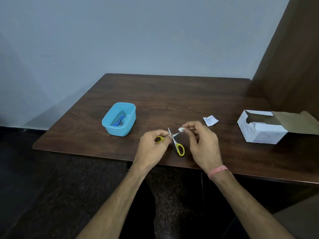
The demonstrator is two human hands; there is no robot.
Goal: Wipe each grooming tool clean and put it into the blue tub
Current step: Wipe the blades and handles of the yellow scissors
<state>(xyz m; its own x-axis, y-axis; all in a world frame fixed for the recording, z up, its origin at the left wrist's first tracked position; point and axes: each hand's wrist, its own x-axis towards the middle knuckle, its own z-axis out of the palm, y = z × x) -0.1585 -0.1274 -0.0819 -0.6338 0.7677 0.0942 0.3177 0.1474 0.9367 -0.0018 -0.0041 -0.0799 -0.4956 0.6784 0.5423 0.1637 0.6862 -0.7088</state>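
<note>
Head cam: blue tub (119,119) sits left on the surface (172,94), a few tools inside. Left hand (151,145) fingers grip one yellow handle of the spread-open scissors (178,147), right hand (202,142) pinches a small white wipe (181,129) on one blade. Torn wrapper (210,120), then open white box (260,128) far right.

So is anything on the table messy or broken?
Nothing looks broken. A torn white wrapper lies loose on the table, and the white box sits with its flap open. The scissors are spread open only because the hands are wiping a blade with a small white wipe.
</note>
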